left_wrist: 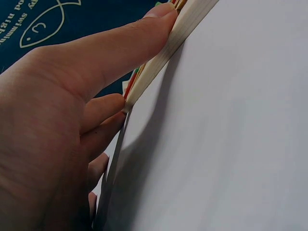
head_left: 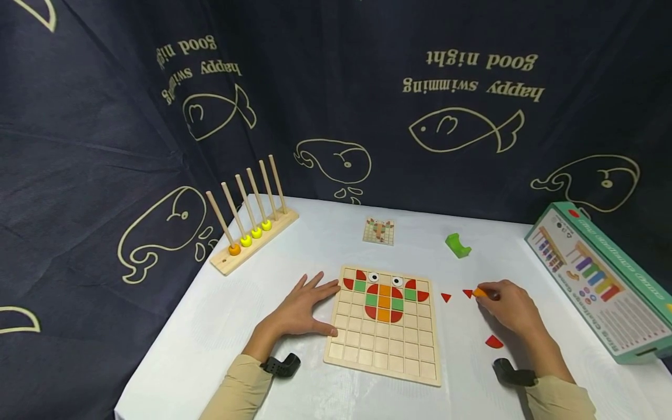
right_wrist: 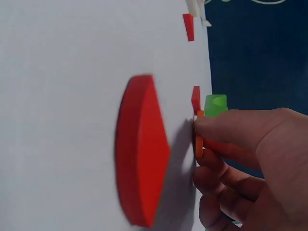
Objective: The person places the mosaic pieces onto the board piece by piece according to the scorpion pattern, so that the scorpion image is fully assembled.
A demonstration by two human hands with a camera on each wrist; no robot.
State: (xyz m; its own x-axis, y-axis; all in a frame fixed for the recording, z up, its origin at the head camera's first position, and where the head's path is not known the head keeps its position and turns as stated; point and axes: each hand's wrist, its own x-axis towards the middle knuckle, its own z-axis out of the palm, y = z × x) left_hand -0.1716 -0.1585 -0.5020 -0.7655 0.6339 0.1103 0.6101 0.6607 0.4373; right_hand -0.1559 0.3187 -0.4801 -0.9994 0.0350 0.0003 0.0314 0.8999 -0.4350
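A wooden grid board [head_left: 362, 341] lies on the white table, with red, green, orange and eye-marked tiles set in its upper squares. My left hand [head_left: 298, 309] rests at the board's left edge, fingers spread, thumb and a fingertip touching the rim. Right of the board, my right hand [head_left: 508, 306] pinches an orange tile [right_wrist: 199, 134] between thumb and fingers, just off the table. Beside that tile lies a red triangle [head_left: 467, 293], with another red triangle [head_left: 445, 297] nearer the board. A red quarter-circle tile [head_left: 493, 342] lies close to the right wrist.
Behind the board lies a small pattern card [head_left: 378, 231]. A green curved block [head_left: 458, 245] stands at the back right. The game box [head_left: 598, 286] occupies the right edge. At the left back is a wooden peg rack [head_left: 257, 242] with orange and yellow beads.
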